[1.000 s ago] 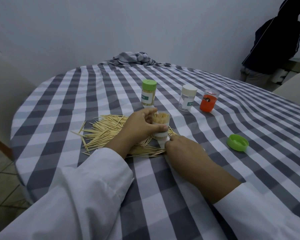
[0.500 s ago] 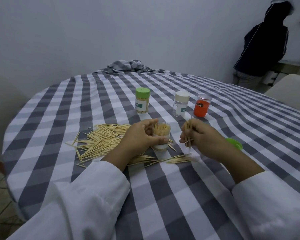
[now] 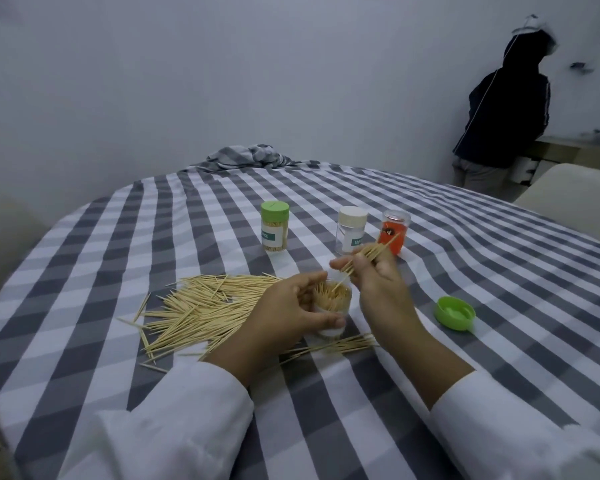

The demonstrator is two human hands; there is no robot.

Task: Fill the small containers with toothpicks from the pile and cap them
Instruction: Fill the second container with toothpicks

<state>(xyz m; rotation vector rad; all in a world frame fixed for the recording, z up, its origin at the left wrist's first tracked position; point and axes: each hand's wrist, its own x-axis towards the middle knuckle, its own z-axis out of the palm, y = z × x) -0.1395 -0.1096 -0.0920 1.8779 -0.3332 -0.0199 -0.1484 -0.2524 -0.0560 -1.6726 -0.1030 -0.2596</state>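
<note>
The toothpick pile [image 3: 201,306] lies loose on the checked tablecloth [image 3: 499,271], at the left of the work area. Just right of the pile, the left hand [image 3: 288,313] grasps the open container [image 3: 329,306], fingers and thumb curled round its wall. The container stands upright on the cloth and holds toothpicks standing on end. A few stray toothpicks [image 3: 336,346] lie on the cloth in front of it. Above the container mouth, the right hand [image 3: 378,278] pinches a small toothpick bundle [image 3: 368,258], tilted, with its lower tips at the container opening. Behind the hands stand three containers: a green-capped container [image 3: 274,230] filled with toothpicks, a white-capped container [image 3: 351,230], and an orange container [image 3: 394,233]. A loose green cap [image 3: 454,313] lies on the cloth, right of the right hand and apart from it. At far right a person in dark clothing [image 3: 506,119] stands by the wall.
</note>
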